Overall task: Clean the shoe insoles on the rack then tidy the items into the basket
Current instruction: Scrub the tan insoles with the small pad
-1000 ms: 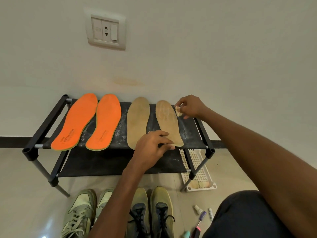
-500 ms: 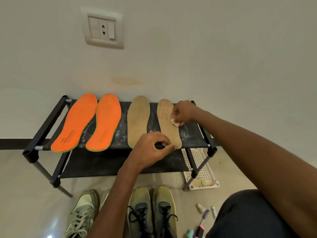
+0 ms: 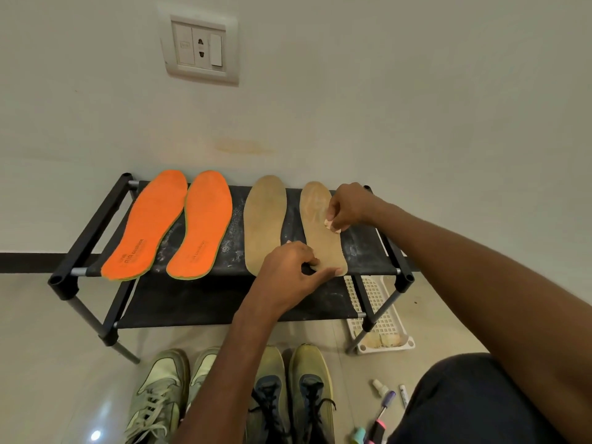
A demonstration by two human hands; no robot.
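Two orange insoles (image 3: 145, 224) (image 3: 201, 224) and two tan insoles lie side by side on the top shelf of a black shoe rack (image 3: 86, 241). The left tan insole (image 3: 264, 219) lies untouched. My left hand (image 3: 288, 275) pinches the heel end of the right tan insole (image 3: 320, 225) and holds it down. My right hand (image 3: 347, 206) pinches a small pale cloth pad (image 3: 333, 226) and presses it on the middle of that insole. A white perforated basket (image 3: 381, 315) stands on the floor under the rack's right end, with a few pale pads in it.
Two pairs of sneakers (image 3: 160, 395) (image 3: 293, 392) stand on the floor in front of the rack. A small white bottle (image 3: 379, 386), a brush (image 3: 382, 411) and a tube (image 3: 403, 395) lie on the floor at the lower right beside my knee. A wall socket (image 3: 200, 48) is above.
My right hand moved with the pad from the insole's top right edge down onto its middle. My left hand kept its pinch on the heel end.
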